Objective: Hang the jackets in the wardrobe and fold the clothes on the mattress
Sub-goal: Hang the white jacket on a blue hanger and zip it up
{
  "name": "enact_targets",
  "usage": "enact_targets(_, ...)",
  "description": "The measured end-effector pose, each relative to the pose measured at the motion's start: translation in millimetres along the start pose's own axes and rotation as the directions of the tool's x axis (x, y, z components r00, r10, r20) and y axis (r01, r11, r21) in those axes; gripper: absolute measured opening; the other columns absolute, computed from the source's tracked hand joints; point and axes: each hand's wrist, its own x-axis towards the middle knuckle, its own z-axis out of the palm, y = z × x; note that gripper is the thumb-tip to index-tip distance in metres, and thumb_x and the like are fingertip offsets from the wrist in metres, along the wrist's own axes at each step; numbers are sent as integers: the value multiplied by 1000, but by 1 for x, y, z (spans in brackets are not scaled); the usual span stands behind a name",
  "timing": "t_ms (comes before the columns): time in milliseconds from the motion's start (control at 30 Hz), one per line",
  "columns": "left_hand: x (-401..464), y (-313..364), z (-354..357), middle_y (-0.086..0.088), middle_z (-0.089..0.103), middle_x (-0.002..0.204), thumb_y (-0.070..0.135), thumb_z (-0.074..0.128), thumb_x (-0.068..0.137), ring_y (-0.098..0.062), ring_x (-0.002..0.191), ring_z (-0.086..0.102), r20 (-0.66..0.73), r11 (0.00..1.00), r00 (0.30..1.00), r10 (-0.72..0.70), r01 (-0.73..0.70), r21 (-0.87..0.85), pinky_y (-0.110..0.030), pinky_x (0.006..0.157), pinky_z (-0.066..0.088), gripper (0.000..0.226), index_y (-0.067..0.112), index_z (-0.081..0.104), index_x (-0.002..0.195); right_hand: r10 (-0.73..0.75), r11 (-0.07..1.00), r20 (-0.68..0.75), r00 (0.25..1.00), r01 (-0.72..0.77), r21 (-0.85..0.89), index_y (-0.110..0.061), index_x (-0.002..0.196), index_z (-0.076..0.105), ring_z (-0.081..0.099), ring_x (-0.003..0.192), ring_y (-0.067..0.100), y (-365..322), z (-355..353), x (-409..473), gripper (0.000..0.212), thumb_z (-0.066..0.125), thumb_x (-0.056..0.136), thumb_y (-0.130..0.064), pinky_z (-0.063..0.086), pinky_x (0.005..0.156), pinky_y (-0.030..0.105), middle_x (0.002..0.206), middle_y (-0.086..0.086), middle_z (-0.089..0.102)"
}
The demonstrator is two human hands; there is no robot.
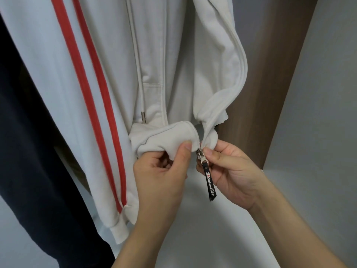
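A white zip-up jacket [119, 60] with two red stripes down its sleeve hangs inside the wardrobe. Its lower front edges are lifted and bunched. My left hand [164, 171] pinches the left side of the hem beside the zipper's bottom end. My right hand [229, 171] pinches the right side of the hem at the metal zipper slider [200, 153]. A black pull tab [210, 184] with white lettering dangles from the slider between my hands. The jacket's front is unzipped above the slider.
A dark navy garment [25, 151] hangs to the left of the white jacket. A brown wooden wardrobe panel [270, 84] stands on the right, with a pale wall [332, 74] beyond it. The white wardrobe floor [212, 238] lies below my hands.
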Motion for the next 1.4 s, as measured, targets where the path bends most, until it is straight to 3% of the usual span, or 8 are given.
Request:
enact_targets(200,1,-2,-1,9,56,48,9,74,86,-2,47,49,30,1000,999,22,-22,14,-13,48,41,33,18,61,56,12,1000,-13,1000,-12,17,-1,104,69,63,68,9,3,0,-1,21,59,86,-6,53,69,22,82,3,70)
enact_targets(300,2,-3,0,10,57,49,8,73,86,0,48,50,19,1000,1000,14,-14,-3,-12,49,41,31,19,62,58,7,1000,-23,1000,-7,10,-6,94,73,63,66,9,1,2,-1,17,57,86,-6,53,67,22,77,1,69)
enact_targets(667,2,-3,1,11,55,47,6,73,86,-1,47,48,33,999,999,40,-40,5,-13,48,41,35,20,61,56,1,1000,-39,999,-2,-23,-5,93,68,58,61,8,-1,2,-1,14,57,85,-7,51,63,21,72,0,66)
enact_targets(967,1,-9,1,4,55,49,23,73,82,-4,48,48,37,995,998,56,-59,80,-16,48,41,24,15,63,62,-6,1000,-85,996,4,-27,-11,86,70,46,57,6,0,0,1,10,69,77,-16,41,60,20,70,-1,58)
enact_targets(1033,1,-10,2,0,60,54,23,71,83,-2,52,51,61,993,995,75,-80,90,-15,50,43,19,15,65,67,-20,999,-99,995,16,-35,-13,85,71,47,57,6,0,0,1,11,70,76,-18,37,61,22,70,-2,58)
enact_targets(1167,3,-14,-3,18,66,68,21,68,88,5,69,61,184,965,967,176,-206,160,-14,67,47,15,29,68,75,-64,997,-163,985,57,-46,-15,84,72,42,56,5,1,4,1,6,68,80,-14,37,53,16,71,-3,56)
enact_targets(1267,4,-17,-6,11,72,87,21,65,90,-6,87,68,235,934,942,241,-291,208,-22,78,53,8,23,72,94,-85,995,-224,971,72,-66,-13,86,70,38,55,5,3,8,1,9,67,78,-15,38,53,15,73,0,51)
enact_targets(1400,9,-8,-5,11,63,57,29,64,92,-3,53,57,217,930,975,56,-130,344,-18,53,43,25,22,65,68,-95,995,-275,957,80,-68,-17,75,72,34,54,6,4,10,4,5,67,75,-14,35,49,15,72,1,46)
